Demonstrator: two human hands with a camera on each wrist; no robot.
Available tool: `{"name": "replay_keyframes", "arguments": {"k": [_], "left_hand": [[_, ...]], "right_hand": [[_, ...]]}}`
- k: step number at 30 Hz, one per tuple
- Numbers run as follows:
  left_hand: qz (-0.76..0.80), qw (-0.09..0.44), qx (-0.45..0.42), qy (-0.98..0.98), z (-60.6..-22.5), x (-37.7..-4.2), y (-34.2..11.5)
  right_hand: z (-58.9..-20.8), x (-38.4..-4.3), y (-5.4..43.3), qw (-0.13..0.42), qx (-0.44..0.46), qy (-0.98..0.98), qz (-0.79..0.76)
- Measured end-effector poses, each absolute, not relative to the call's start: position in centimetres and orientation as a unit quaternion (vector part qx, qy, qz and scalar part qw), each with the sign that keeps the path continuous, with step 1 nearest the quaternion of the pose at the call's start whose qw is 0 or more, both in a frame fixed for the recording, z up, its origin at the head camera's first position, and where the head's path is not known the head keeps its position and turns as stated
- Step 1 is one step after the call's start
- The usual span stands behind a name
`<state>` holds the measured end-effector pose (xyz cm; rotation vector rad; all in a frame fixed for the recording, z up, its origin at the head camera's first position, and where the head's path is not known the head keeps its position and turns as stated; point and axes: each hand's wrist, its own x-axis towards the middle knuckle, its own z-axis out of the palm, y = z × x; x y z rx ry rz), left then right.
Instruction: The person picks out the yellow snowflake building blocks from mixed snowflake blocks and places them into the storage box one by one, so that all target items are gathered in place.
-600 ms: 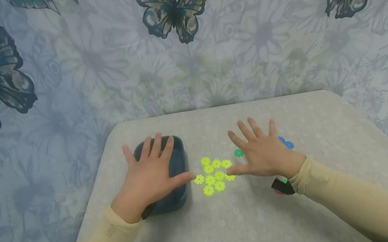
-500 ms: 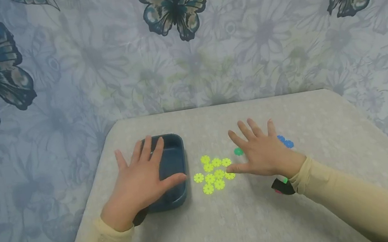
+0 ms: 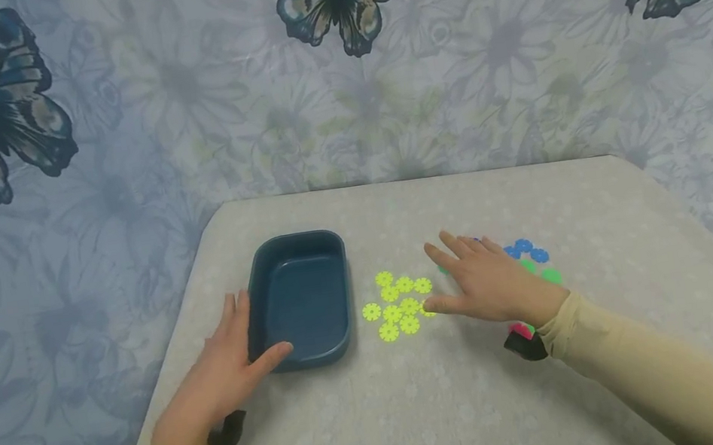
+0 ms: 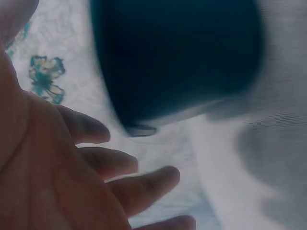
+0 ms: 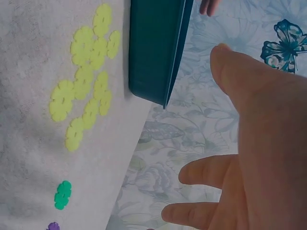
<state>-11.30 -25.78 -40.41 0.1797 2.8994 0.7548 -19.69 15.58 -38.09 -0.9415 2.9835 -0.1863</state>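
A dark teal rectangular tray [image 3: 299, 303] with nothing in it stands left of centre on the table in the head view. My left hand [image 3: 213, 372] is at the tray's left side, fingers straight and thumb stretched over its near corner. In the left wrist view, the fingers [image 4: 144, 189] show a gap from the tray wall [image 4: 177, 57]. To the tray's right lies a cluster of yellow flower-shaped discs [image 3: 392, 313]. My right hand [image 3: 495, 283] hovers palm down, fingers extended and holding nothing, its thumb over the cluster's right edge. It partly hides other discs.
Blue flower discs [image 3: 524, 246], green ones [image 3: 550, 276] and a pink one [image 3: 520, 329] lie around the right hand and wrist. The right wrist view shows a teal-green disc [image 5: 63, 195] and a purple one [image 5: 53, 226]. A butterfly-patterned wall [image 3: 355, 116] rises behind the table.
My left hand has moved from over the tray to its left side, towards me, uncovering the tray's inside. The right hand has stayed nearly in place, fingers closer together. The head view has shifted slightly.
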Motion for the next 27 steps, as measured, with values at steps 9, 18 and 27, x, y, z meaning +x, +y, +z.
{"name": "replay_keyframes", "arguments": {"k": [9,18,27], "left_hand": [[0.326,0.058,0.105,0.938,-44.0,-11.9,-26.7],[0.349,0.043,0.089,0.932,-44.9,-12.2,-26.7],[0.363,0.045,0.077,0.928,-45.6,-12.6,-26.9]], "right_hand": [[-39.0,-19.8,15.6,0.010,-0.301,0.951,-0.066],[-40.0,-20.3,15.2,-0.001,-0.309,0.948,-0.076],[-41.7,-21.4,15.6,0.055,-0.305,0.929,-0.203]]}}
